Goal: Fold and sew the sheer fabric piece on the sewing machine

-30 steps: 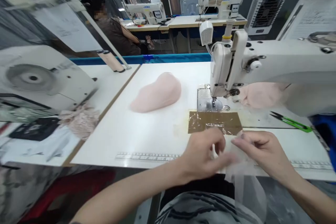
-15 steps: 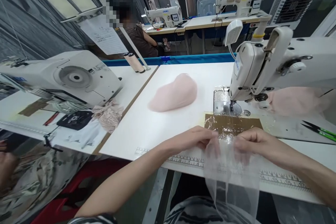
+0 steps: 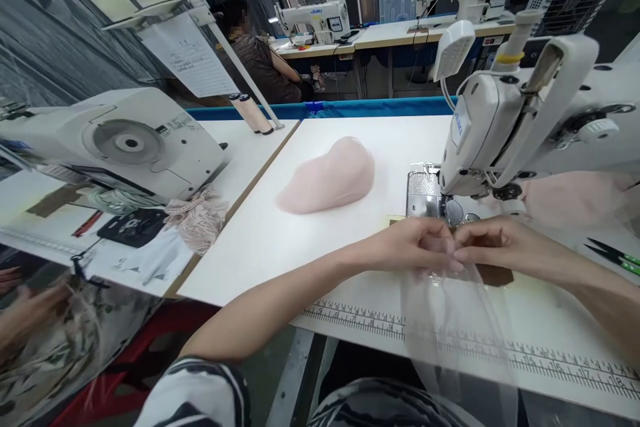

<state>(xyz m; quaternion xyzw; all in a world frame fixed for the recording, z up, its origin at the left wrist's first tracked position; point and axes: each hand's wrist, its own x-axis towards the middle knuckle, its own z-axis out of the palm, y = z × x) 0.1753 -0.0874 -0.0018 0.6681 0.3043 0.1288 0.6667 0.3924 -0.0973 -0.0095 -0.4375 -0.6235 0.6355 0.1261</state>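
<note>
My left hand and my right hand meet fingertip to fingertip just in front of the sewing machine's needle plate. Both pinch the top edge of a sheer, almost clear strip of fabric, which hangs down over the table edge toward my lap. The hands lie over a brown taped patch on the white table. The white sewing machine head stands directly behind them.
A pale pink fabric mound lies on the table to the left. More pink fabric sits under the machine arm, and green snips lie at right. A ruler strip runs along the front edge. Another machine stands left; a person sits beyond.
Both hands have moved forward toward the needle plate and drawn together, carrying the sheer strip's top edge with them. The camera view shifted slightly.
</note>
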